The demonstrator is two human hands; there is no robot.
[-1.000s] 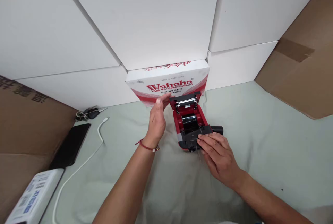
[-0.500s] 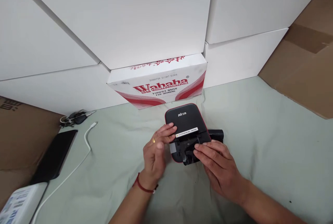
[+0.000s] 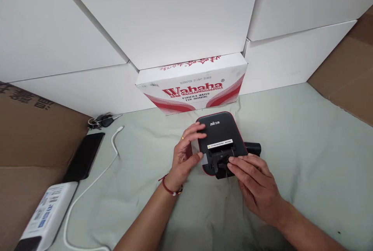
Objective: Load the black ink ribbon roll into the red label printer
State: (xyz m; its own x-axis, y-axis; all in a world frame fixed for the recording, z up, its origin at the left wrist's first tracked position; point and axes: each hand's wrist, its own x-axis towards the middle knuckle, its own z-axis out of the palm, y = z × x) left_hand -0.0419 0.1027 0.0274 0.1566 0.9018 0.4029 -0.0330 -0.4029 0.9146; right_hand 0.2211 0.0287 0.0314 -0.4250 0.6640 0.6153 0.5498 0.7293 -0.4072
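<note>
A flat black device [image 3: 215,130] with rounded corners and a red edge lies on the green cloth, with a white warning strip across it. I cannot tell its kind. Below the strip is a hinged black part [image 3: 219,163], and a black cylinder [image 3: 254,148] juts out at the device's right side. My right hand [image 3: 256,183] is closed, its fingertips pressed together on the hinged part; its thumb is mostly hidden. At the device's left edge is my left hand [image 3: 186,156], fingers stretched and apart, its thumb tip by a grey patch.
Behind the device stands a red and white Wahaha water carton [image 3: 192,91] against white panels. At left lie keys [image 3: 103,121], a black phone [image 3: 84,156], a white cable [image 3: 96,181] and a white box-shaped item with a label [image 3: 48,214]. Brown cardboard [image 3: 346,68] borders the right.
My left fingers have loosened and spread along the device's left edge. The whole view has shifted, so everything sits further right. My right fingers stay on the hinged part.
</note>
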